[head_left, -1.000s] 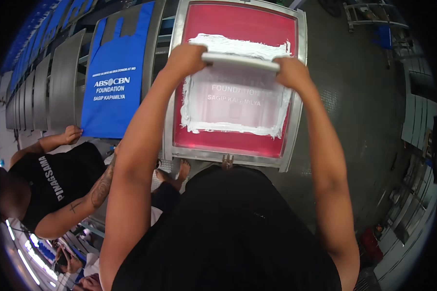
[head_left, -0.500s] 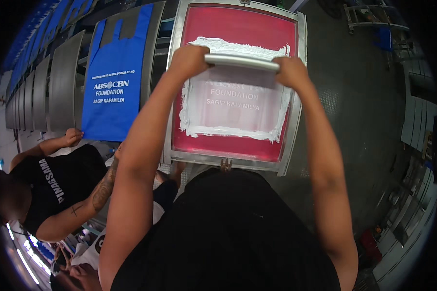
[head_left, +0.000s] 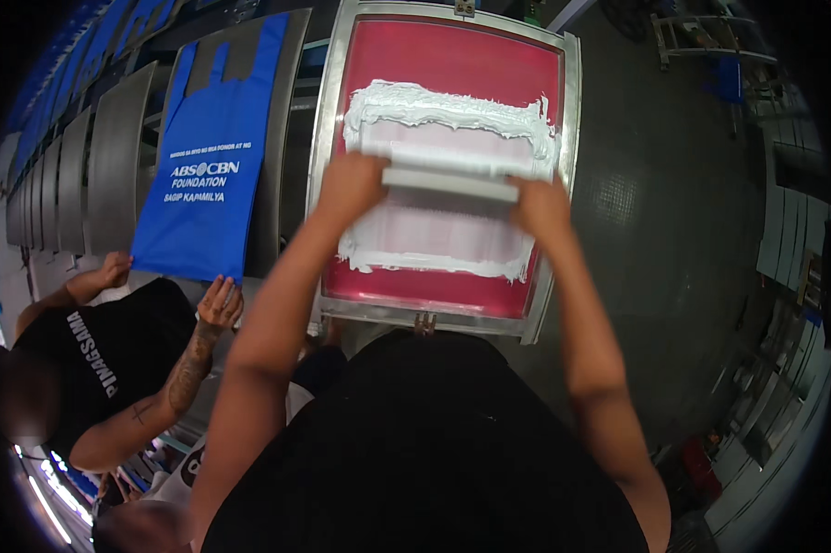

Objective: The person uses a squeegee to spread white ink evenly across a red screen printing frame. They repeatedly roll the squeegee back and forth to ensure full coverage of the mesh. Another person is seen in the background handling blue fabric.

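Note:
My left hand [head_left: 355,187] and my right hand [head_left: 540,207] are closed round the two ends of a squeegee [head_left: 447,183] with a pale, wide handle. It lies crosswise over the middle of a red printing screen [head_left: 452,52] in a metal frame [head_left: 327,120]. White ink [head_left: 406,100] forms a thick, uneven border on the mesh, heaviest along the far side. A thin whitish film covers the mesh inside it. The squeegee is slightly blurred, and its blade edge is hidden under the handle.
At left, a co-worker [head_left: 111,341] in black holds the near corners of a blue bag [head_left: 208,120] with white print, lying on a grey board [head_left: 291,55]. More grey boards [head_left: 111,157] stand in a row further left. Another person [head_left: 148,521] is at lower left.
My hands have drawn the squeegee from the screen's far part toward me to its middle. The co-worker's blue bag has shifted slightly left and nearer, and the co-worker's right-side hand shows more.

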`<state>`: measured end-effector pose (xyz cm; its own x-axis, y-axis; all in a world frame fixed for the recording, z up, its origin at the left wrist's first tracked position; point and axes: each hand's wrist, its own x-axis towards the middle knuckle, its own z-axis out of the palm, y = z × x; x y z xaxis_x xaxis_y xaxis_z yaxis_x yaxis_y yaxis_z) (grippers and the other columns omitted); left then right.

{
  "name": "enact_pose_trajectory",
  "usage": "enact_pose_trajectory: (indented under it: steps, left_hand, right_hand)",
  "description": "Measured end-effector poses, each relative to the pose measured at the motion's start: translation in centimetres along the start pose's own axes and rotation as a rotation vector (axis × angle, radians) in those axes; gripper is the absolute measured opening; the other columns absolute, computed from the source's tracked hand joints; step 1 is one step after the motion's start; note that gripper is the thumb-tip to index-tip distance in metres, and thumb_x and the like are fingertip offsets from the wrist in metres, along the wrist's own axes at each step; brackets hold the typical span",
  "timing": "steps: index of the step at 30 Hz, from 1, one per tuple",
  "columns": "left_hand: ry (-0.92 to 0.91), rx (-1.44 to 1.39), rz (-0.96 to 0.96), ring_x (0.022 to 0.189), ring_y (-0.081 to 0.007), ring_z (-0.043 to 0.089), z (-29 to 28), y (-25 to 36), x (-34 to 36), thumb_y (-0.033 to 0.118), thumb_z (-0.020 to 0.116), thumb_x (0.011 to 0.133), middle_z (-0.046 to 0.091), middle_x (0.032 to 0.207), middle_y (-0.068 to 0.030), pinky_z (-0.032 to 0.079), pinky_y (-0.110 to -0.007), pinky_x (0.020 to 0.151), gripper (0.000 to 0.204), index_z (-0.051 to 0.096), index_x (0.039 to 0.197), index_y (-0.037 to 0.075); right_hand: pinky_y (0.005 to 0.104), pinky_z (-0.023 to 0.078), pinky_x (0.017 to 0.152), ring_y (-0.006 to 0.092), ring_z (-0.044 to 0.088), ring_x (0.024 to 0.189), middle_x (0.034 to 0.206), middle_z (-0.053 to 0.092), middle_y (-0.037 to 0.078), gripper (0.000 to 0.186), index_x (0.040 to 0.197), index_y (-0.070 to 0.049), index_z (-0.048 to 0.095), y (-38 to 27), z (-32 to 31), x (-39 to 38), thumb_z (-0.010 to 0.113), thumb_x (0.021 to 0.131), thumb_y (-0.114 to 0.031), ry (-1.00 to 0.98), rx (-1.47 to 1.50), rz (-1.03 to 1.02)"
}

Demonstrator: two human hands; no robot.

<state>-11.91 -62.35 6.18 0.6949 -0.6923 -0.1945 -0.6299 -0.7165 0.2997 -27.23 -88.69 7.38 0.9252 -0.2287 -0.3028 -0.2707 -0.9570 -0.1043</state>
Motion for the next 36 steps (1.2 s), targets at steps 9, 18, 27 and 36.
enact_pose_trajectory:
  steps: [9, 18, 27, 36]
  left_hand:
    - [-0.146, -0.074, -0.031, 0.09, -0.0316, 0.065, -3.4, 1.8, -7.2, 0.019, 0.077, 0.07, 0.067, 0.091, -0.0123, 0.052, -0.044, 0.078, 0.038, 0.069, 0.107, 0.016]
    - [0.092, -0.036, 0.006, 0.08, -0.032, 0.065, -0.2, 0.2, -1.7, 0.014, 0.074, 0.066, 0.066, 0.077, -0.0127, 0.053, -0.045, 0.068, 0.022, 0.07, 0.088, 0.013]
    - [0.487, 0.046, 0.111, 0.097, -0.0351, 0.061, -6.1, -1.3, 3.8, 0.033, 0.078, 0.074, 0.067, 0.097, -0.0148, 0.048, -0.044, 0.084, 0.043, 0.066, 0.108, 0.008]
    - [-0.911, -0.9, -0.391, 0.081, -0.0235, 0.065, 7.9, 5.0, -23.4, 0.051, 0.056, 0.092, 0.069, 0.087, -0.0161, 0.05, -0.036, 0.075, 0.054, 0.068, 0.096, -0.002]
  right_hand:
    - [0.0472, 0.031, 0.11, 0.0301, 0.067, 0.089, 0.084, 0.07, 0.014, 0.042, 0.107, -0.014, 0.068, -2.6, -4.2, -6.8, 0.063, 0.067, -0.005, -0.108, 0.08, -0.071]
    - [0.0526, 0.031, 0.109, 0.028, 0.066, 0.091, 0.093, 0.07, 0.012, 0.036, 0.105, -0.016, 0.069, -0.8, -0.1, -1.6, 0.061, 0.071, -0.007, 0.068, 0.025, -0.044]
    - [0.0413, 0.052, 0.085, 0.0331, 0.066, 0.097, 0.099, 0.069, 0.019, 0.053, 0.113, -0.01, 0.069, 0.9, -9.4, 8.1, 0.056, 0.062, -0.006, -0.034, 0.114, -0.131]
    - [0.0384, 0.054, 0.077, 0.0348, 0.068, 0.084, 0.092, 0.069, 0.022, 0.056, 0.111, -0.003, 0.067, 2.6, -5.3, 13.3, 0.068, 0.057, -0.012, -0.091, 0.097, -0.222]
